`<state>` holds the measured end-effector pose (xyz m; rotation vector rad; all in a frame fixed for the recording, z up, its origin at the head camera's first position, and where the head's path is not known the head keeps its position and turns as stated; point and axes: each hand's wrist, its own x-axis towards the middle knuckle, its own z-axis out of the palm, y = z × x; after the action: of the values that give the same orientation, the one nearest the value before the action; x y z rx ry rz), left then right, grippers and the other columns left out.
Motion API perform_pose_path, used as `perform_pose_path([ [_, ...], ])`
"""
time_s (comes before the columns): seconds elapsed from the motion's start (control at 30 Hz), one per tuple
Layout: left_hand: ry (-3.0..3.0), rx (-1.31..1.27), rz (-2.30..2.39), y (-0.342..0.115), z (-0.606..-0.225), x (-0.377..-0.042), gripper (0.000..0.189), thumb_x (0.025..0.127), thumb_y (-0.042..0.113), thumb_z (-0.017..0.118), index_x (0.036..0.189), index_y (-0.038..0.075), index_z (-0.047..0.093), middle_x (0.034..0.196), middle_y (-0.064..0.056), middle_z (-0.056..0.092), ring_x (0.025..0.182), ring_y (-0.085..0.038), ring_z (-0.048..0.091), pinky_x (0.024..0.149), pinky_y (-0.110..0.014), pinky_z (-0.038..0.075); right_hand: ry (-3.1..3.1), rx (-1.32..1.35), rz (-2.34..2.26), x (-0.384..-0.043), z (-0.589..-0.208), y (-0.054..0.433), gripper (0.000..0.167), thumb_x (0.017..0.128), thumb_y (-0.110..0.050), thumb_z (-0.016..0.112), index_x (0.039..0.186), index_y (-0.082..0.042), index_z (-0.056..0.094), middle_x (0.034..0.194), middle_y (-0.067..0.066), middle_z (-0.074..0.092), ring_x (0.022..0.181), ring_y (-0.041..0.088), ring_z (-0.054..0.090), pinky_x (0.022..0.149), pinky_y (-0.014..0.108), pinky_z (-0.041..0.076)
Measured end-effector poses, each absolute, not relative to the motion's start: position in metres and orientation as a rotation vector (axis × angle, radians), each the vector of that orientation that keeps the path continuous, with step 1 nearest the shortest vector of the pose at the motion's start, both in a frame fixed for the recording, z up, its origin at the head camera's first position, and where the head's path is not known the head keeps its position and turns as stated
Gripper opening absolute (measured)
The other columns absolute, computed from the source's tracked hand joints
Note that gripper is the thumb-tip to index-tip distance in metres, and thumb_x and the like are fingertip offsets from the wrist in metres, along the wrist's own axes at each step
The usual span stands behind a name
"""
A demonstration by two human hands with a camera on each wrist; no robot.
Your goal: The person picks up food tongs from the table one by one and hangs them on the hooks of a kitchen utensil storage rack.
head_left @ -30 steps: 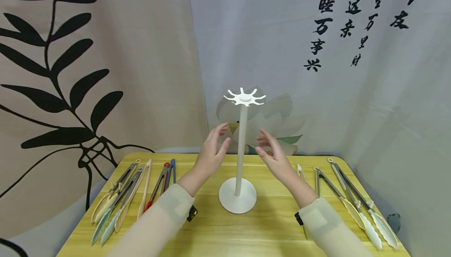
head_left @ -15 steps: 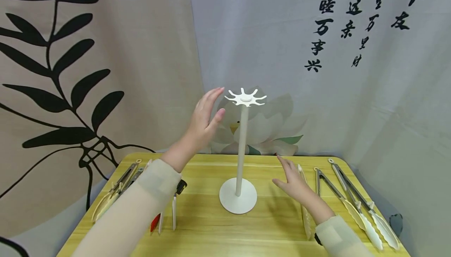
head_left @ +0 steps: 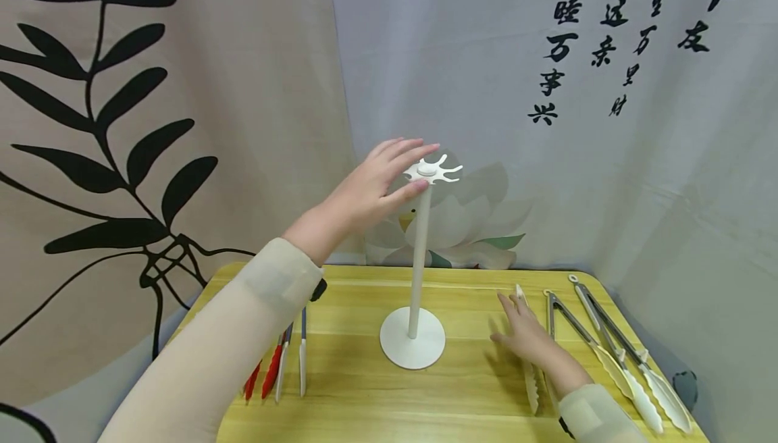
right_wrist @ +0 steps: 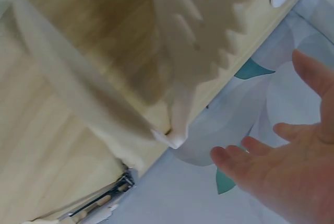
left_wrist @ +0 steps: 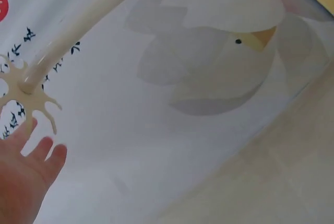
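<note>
At the white hook stand (head_left: 421, 261), the left hand (head_left: 375, 190) is hovering; the right hand (head_left: 526, 335), near serrated tongs (head_left: 531, 387)—both grips relaxed, fingers uncurled.

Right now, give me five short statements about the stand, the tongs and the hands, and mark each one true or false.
1. The left hand is raised near the top of the white stand. True.
2. The right hand grips a pair of tongs. False: it holds nothing.
3. In the head view, red-ended tongs lie on the left part of the table. True.
4. The white stand lies on its side. False: it is upright on its round base.
5. In the head view, white-ended tongs lie on the right. True.
</note>
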<state>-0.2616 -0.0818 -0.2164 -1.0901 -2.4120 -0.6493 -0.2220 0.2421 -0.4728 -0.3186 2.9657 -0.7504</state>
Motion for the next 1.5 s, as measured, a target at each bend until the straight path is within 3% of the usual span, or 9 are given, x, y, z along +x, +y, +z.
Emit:
perform_pose_path([
  [0.2,-2.558,-1.118,-0.591,-0.077,-0.208,-0.262,0.056,0.095,0.059,0.038,0.146,0.041,0.029,0.151,0.007,0.033,0.141,-0.015,0.024,0.111,-0.045,0.031,2.972,-0.243,-0.686,-0.224,-0.481,0.247,0.088,0.084,-0.029,0.071,0.149,-0.001,0.020,0.151,0.034,0.009,0.130,0.060,0.020,0.095,0.072,0.032],
  [0.47,-2.608,-1.130,-0.496,-0.075,-0.205,-0.265,0.050,0.097,0.054,0.037,0.141,0.030,0.045,0.145,0.002,0.042,0.137,-0.019,0.032,0.112,-0.040,0.031,2.951,-0.186,-0.666,-0.227,-0.486,0.250,0.088,0.084,-0.028,0.071,0.149,0.000,0.020,0.150,0.036,0.008,0.128,0.062,0.020,0.093,0.072,0.032],
  [0.63,-2.599,-1.103,-0.459,-0.075,-0.203,-0.266,0.049,0.097,0.052,0.040,0.139,0.027,0.048,0.143,0.000,0.045,0.136,-0.021,0.035,0.112,-0.040,0.031,2.945,-0.148,-0.618,-0.231,-0.485,0.250,0.087,0.085,-0.027,0.070,0.148,0.003,0.018,0.148,0.037,0.012,0.125,0.063,0.024,0.090,0.071,0.036],
  [0.93,-2.576,-1.056,-0.485,-0.075,-0.204,-0.267,0.047,0.096,0.048,0.048,0.137,0.026,0.050,0.139,0.002,0.051,0.134,-0.020,0.039,0.111,-0.038,0.033,2.908,0.039,-0.624,-0.241,-0.480,0.246,0.089,0.084,-0.024,0.070,0.146,0.010,0.016,0.137,0.043,0.024,0.124,0.060,0.026,0.096,0.066,0.035],
  [1.17,-2.593,-1.057,-0.493,-0.071,-0.204,-0.268,0.049,0.095,0.049,0.048,0.138,0.025,0.050,0.139,0.002,0.051,0.135,-0.019,0.039,0.112,-0.036,0.032,2.894,0.180,-0.508,-0.253,-0.491,0.253,0.100,0.078,-0.022,0.075,0.148,0.008,0.010,0.120,0.042,0.034,0.105,0.052,0.041,0.083,0.057,0.045],
  [1.37,-2.582,-1.083,-0.472,-0.069,-0.203,-0.269,0.048,0.094,0.045,0.050,0.135,0.021,0.052,0.135,-0.001,0.054,0.129,-0.020,0.044,0.109,-0.035,0.036,2.877,0.178,-0.481,-0.252,-0.493,0.256,0.087,0.078,-0.019,0.074,0.138,0.019,0.024,0.121,0.045,0.033,0.109,0.055,0.041,0.090,0.059,0.042],
  [1.5,-2.567,-1.097,-0.466,-0.068,-0.203,-0.269,0.048,0.093,0.045,0.052,0.133,0.018,0.054,0.132,-0.002,0.056,0.126,-0.020,0.047,0.107,-0.035,0.038,2.841,0.160,-0.449,-0.251,-0.495,0.259,0.079,0.079,-0.014,0.071,0.132,0.024,0.026,0.119,0.047,0.034,0.104,0.054,0.046,0.088,0.057,0.045],
])
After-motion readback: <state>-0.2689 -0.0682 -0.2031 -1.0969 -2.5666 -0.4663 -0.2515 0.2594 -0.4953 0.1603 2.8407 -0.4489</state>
